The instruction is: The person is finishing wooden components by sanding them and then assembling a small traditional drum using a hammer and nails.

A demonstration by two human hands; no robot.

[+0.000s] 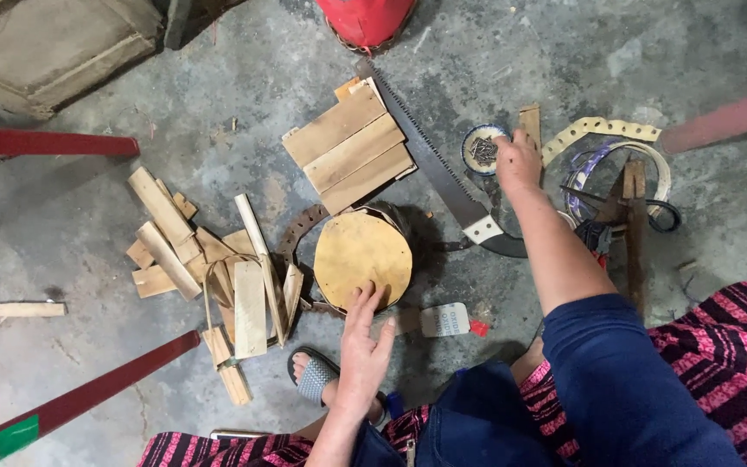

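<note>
Your left hand nearest, fingers spread flat against the round yellowish wooden disc on the concrete floor, your right hand reaching, fingertips gathered, into a small bowl of nails, handsaw between.

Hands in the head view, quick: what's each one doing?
Left hand: open, fingers spread, touching the round wooden block.
Right hand: reaching into the small bowl of nails; grip cannot be told.

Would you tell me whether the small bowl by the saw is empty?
Not empty: the small bowl holds dark nails, and the right hand reaches into it.
</note>
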